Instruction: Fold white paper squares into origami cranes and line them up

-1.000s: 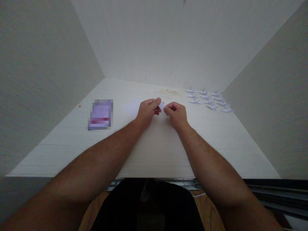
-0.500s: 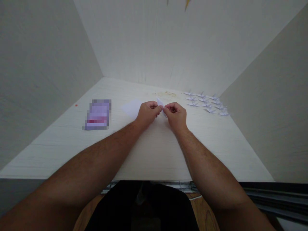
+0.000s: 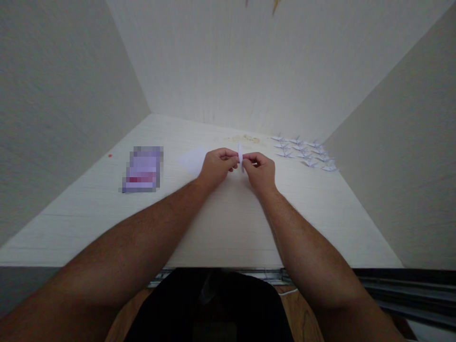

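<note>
Between my two hands a small folded white paper (image 3: 240, 153) stands nearly upright, its narrow edge toward me. My left hand (image 3: 218, 166) pinches it from the left with thumb and fingers. From the other side my right hand (image 3: 261, 171) grips it, fingertips pressed against the fold. Part of the paper is hidden by the fingers. Just left of my left hand, flat on the table, lies white sheet paper (image 3: 194, 159), partly covered by that hand.
Several folded white paper cranes (image 3: 304, 153) stand in rows at the back right of the white table (image 3: 228, 228). A blurred purple packet-like item (image 3: 143, 166) lies at the left, near a small red spot (image 3: 110, 156). Pale walls enclose the back and sides.
The folded paper has turned from a slanted, wider face to a nearly upright narrow edge. My fingers have shifted their hold on it; both arms stay almost in place.
</note>
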`<state>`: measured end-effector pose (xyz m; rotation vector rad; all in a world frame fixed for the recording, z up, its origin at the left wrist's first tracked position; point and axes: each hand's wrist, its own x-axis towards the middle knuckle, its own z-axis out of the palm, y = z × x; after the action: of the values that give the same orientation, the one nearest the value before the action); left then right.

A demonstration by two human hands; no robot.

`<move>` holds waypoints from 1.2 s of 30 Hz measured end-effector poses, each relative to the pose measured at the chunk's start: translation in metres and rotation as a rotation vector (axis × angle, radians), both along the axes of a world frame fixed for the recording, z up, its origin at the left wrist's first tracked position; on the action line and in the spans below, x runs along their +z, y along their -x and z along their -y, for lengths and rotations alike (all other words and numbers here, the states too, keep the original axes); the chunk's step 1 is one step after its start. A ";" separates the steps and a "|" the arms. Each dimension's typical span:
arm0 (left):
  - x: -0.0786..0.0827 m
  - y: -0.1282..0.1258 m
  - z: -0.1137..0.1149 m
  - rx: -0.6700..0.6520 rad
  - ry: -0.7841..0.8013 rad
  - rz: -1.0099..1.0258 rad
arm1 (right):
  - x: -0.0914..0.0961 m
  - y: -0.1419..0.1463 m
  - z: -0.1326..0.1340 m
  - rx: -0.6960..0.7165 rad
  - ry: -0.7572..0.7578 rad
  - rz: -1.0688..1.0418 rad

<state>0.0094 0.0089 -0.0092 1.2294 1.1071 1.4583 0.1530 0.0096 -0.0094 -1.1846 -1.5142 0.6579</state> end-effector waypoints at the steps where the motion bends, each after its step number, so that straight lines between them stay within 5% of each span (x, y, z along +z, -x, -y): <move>1: 0.000 0.000 0.000 0.001 0.001 -0.008 | 0.000 0.000 0.000 0.004 -0.003 -0.009; 36: 0.004 -0.003 0.005 -0.022 -0.088 -0.032 | -0.002 0.002 -0.002 0.000 0.044 -0.151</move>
<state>0.0121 0.0044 -0.0057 1.3262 1.0567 1.4894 0.1508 0.0114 -0.0114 -1.1419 -1.3793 0.7674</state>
